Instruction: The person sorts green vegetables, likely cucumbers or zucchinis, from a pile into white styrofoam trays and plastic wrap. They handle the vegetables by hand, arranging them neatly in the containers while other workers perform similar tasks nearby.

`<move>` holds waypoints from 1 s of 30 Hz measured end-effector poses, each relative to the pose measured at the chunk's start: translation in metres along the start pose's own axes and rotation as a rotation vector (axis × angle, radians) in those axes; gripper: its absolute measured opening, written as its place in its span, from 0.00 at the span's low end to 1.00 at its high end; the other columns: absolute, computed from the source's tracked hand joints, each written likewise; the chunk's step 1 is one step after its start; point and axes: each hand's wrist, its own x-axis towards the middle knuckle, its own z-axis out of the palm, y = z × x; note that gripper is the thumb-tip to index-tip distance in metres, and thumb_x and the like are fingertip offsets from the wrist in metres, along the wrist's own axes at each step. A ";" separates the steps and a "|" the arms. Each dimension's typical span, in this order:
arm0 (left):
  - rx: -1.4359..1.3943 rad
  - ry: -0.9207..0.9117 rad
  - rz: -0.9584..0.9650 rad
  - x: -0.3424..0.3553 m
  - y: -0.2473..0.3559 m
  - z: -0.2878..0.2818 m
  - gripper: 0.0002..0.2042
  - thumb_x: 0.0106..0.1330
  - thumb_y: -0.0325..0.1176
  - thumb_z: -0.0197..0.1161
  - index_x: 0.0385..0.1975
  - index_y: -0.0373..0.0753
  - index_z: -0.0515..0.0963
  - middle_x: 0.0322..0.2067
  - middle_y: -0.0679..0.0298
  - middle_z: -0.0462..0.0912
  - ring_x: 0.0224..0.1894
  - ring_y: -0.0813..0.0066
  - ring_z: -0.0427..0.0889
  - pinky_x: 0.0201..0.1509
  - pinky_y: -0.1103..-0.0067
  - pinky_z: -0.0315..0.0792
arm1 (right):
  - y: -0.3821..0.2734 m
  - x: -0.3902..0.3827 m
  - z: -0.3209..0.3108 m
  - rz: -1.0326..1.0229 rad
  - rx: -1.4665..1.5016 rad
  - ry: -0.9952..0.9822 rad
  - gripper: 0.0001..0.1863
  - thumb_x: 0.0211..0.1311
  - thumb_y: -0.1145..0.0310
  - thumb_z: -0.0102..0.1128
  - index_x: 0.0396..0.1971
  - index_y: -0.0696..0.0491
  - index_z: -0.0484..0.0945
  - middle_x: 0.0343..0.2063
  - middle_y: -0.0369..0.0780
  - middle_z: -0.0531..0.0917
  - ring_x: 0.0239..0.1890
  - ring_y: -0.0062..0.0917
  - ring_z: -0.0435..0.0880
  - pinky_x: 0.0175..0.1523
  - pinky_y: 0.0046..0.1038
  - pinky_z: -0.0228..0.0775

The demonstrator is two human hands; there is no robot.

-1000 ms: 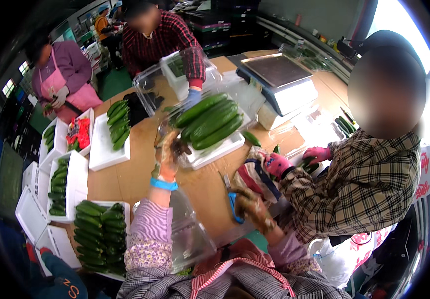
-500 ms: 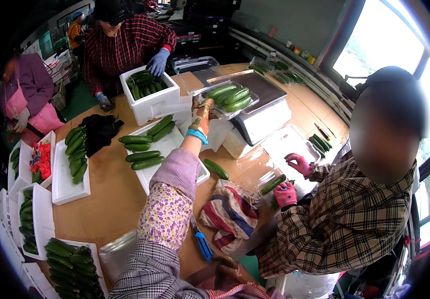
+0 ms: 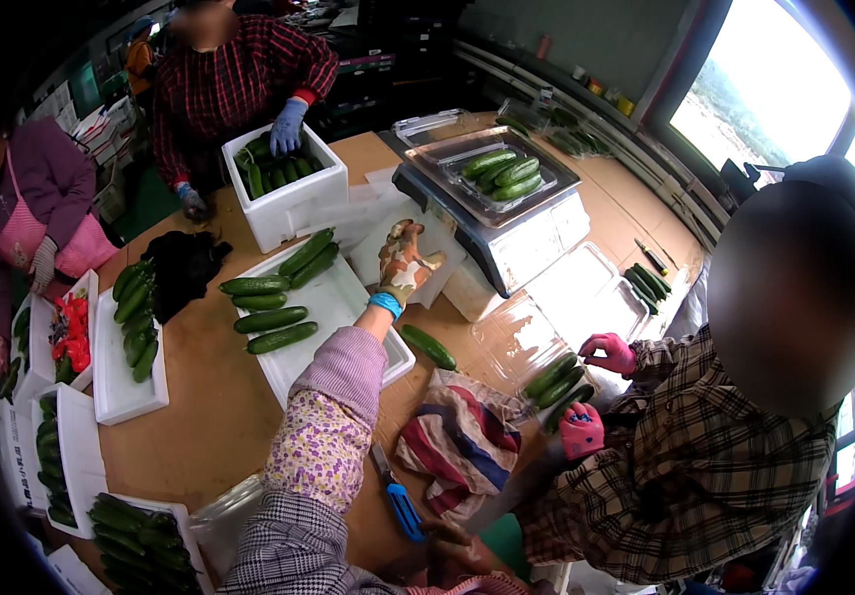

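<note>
My left hand (image 3: 407,260), in a stained glove with a blue band at the wrist, reaches over the table with fingers apart, holding nothing. Beyond it, a clear plastic tray of cucumbers (image 3: 503,178) rests on the weighing scale (image 3: 507,226). Below and left of the hand lies a white foam tray (image 3: 353,315) with several cucumbers (image 3: 276,319). A single cucumber (image 3: 428,346) lies on the table by the tray's corner. My right hand (image 3: 459,547), gloved and dim at the lower edge, is near a blue-handled knife (image 3: 403,504); its grip is unclear.
At right, a co-worker in pink gloves handles cucumbers (image 3: 552,381) beside a striped cloth (image 3: 462,436). Another, in blue gloves, reaches into a white foam box (image 3: 294,206). A person in purple stands at far left. Foam trays of cucumbers (image 3: 130,382) line the left side.
My left hand has let go of the clear tray and drawn back toward me. The tray now sits farther onto the scale. More cucumbers lie before the pink-gloved co-worker.
</note>
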 end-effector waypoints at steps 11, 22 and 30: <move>-0.808 0.034 -0.442 0.011 0.061 -0.067 0.09 0.60 0.27 0.62 0.41 0.36 0.76 0.42 0.65 0.79 0.43 0.71 0.78 0.45 0.73 0.74 | 0.056 0.015 -0.005 -0.292 0.321 -0.143 0.23 0.62 0.73 0.53 0.56 0.61 0.62 0.33 0.42 0.79 0.34 0.26 0.79 0.40 0.23 0.72; -1.006 0.312 -0.640 -0.228 0.133 -0.360 0.10 0.65 0.33 0.60 0.42 0.35 0.73 0.35 0.66 0.76 0.38 0.77 0.77 0.46 0.78 0.74 | -0.076 0.032 0.116 -0.573 -0.333 0.104 0.32 0.65 0.50 0.52 0.60 0.57 0.61 0.44 0.42 0.78 0.35 0.25 0.79 0.37 0.23 0.70; -0.227 0.558 -1.058 -0.489 0.180 -0.449 0.05 0.60 0.27 0.64 0.31 0.35 0.75 0.31 0.65 0.78 0.33 0.80 0.77 0.35 0.83 0.71 | 0.004 0.049 0.166 -0.625 -1.070 -0.013 0.18 0.57 0.71 0.62 0.47 0.59 0.76 0.29 0.41 0.83 0.29 0.27 0.82 0.37 0.27 0.72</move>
